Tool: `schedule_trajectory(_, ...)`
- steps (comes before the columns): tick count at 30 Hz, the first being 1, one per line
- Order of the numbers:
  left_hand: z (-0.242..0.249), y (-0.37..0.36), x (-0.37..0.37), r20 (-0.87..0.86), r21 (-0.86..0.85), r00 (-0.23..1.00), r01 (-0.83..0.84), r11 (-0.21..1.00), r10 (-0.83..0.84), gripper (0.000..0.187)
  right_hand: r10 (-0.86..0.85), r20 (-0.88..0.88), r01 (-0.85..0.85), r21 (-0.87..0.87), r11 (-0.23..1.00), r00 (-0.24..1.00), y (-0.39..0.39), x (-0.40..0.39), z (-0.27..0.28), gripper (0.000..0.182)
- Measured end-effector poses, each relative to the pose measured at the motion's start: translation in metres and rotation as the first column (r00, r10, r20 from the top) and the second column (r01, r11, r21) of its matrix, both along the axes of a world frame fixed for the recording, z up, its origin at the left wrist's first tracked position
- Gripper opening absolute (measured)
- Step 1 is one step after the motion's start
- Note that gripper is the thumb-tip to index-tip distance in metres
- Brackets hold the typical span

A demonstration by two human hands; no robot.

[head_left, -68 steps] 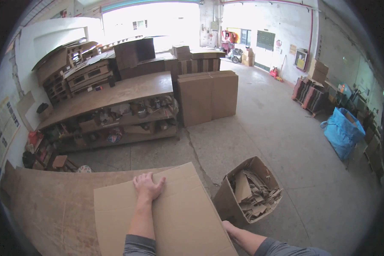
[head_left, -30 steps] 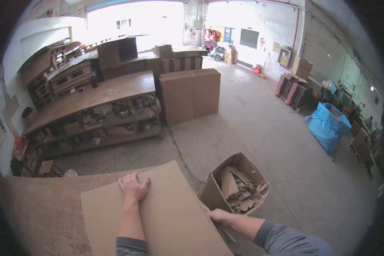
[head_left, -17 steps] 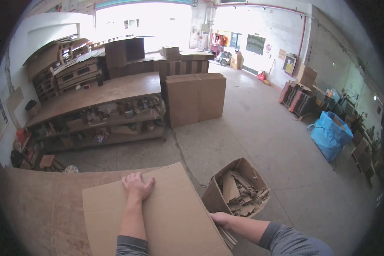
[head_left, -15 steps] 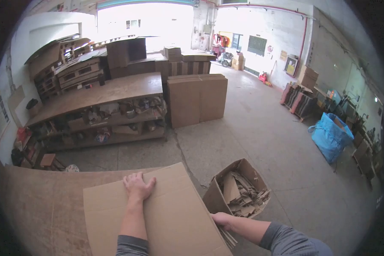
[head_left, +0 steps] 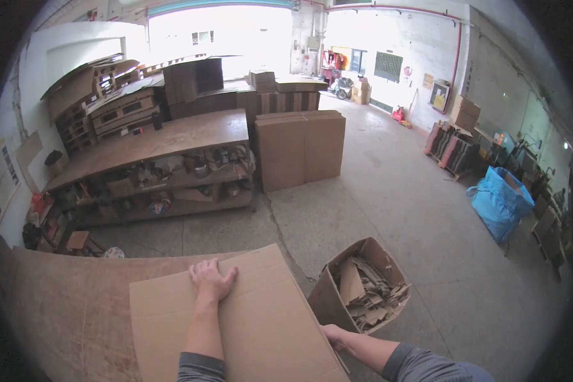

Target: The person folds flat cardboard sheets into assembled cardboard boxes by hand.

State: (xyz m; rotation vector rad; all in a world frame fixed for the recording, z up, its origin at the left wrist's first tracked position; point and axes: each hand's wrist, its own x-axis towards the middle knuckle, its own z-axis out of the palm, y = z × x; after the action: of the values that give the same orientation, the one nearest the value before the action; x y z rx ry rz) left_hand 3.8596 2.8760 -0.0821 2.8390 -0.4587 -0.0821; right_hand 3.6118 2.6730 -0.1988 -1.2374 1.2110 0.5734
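Note:
A large flat sheet of brown cardboard (head_left: pixel 267 305) lies on the wooden table (head_left: pixel 63 293), its right side reaching past the table. My left hand (head_left: pixel 212 280) rests palm down on top of it, fingers spread. At the sheet's right edge is my right hand (head_left: pixel 335 336), its fingers curled in at the edge and partly hidden by the cardboard. More layers show beneath the sheet at that edge. Just right of it, an open carton (head_left: pixel 325 296) on the floor holds cardboard scraps (head_left: pixel 366 290).
A workbench (head_left: pixel 172 137) with cluttered shelves stands ahead on the left, beside upright cardboard bundles (head_left: pixel 302 149). A small stool (head_left: pixel 78 240) is at the left. A blue bag (head_left: pixel 500 204) stands at the right, near stacked material (head_left: pixel 452 149).
The strips that stuck out below my right hand no longer show there. The view has shifted slightly, and my left hand stays on the sheet.

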Motion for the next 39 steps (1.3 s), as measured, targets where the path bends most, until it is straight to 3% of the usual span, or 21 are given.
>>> schedule_trajectory(3,0.000,0.000,0.000,0.039,-0.011,0.999,-0.006,1.000,0.007,0.069,0.029,-0.028,-0.030,-0.023,0.999,0.999,-0.004,0.004,0.008,0.051)
schedule_trajectory(5,0.006,-0.002,-0.002,-0.034,0.009,0.999,-0.014,1.000,0.014,0.069,0.181,0.032,-0.174,-0.152,0.973,0.983,-0.015,0.007,0.023,0.052)
schedule_trajectory(8,-0.001,0.000,-0.002,0.031,-0.016,1.000,-0.005,1.000,0.005,0.068,0.188,0.053,-0.186,-0.039,0.982,0.981,-0.025,0.006,0.011,0.058)
schedule_trajectory(11,-0.001,0.001,-0.001,0.046,-0.017,0.999,0.018,1.000,-0.017,0.068,0.177,0.002,-0.177,0.001,0.984,0.984,-0.015,0.008,0.066,0.072)
schedule_trajectory(14,0.000,0.001,-0.001,0.038,-0.030,0.999,0.010,1.000,-0.009,0.066,0.147,0.006,-0.147,0.068,0.987,0.989,-0.020,0.014,0.076,0.074)
schedule_trajectory(17,-0.005,0.002,0.000,0.047,-0.040,0.999,0.015,0.999,-0.013,0.068,0.249,0.017,-0.250,0.010,0.968,0.968,-0.017,0.017,0.092,0.085)
schedule_trajectory(20,0.000,0.001,-0.002,0.021,-0.026,1.000,0.014,1.000,-0.013,0.067,0.265,-0.005,-0.265,-0.023,0.964,0.964,-0.029,0.018,0.059,0.091)
schedule_trajectory(23,0.000,0.001,-0.002,0.010,-0.011,1.000,0.010,1.000,-0.010,0.069,0.189,0.026,-0.190,0.026,0.981,0.982,-0.017,0.013,0.075,0.096)
schedule_trajectory(26,0.004,0.000,-0.004,0.010,-0.025,1.000,0.008,1.000,-0.008,0.067,0.094,0.038,-0.098,0.129,0.987,0.995,-0.021,0.011,0.048,0.081)
schedule_trajectory(30,0.004,0.000,-0.004,0.009,-0.028,1.000,0.002,1.000,-0.002,0.067,0.081,0.046,-0.087,0.147,0.985,0.996,-0.020,0.009,0.038,0.084)
schedule_trajectory(35,-0.012,0.002,0.004,0.078,-0.072,0.997,0.016,0.997,-0.011,0.067,-0.009,0.103,-0.022,0.299,0.954,0.995,-0.017,0.006,0.028,0.061)
schedule_trajectory(39,-0.002,0.001,0.000,0.018,-0.063,1.000,0.002,0.998,-0.001,0.066,0.001,0.101,-0.021,0.201,0.979,0.995,-0.024,0.006,0.001,0.066)
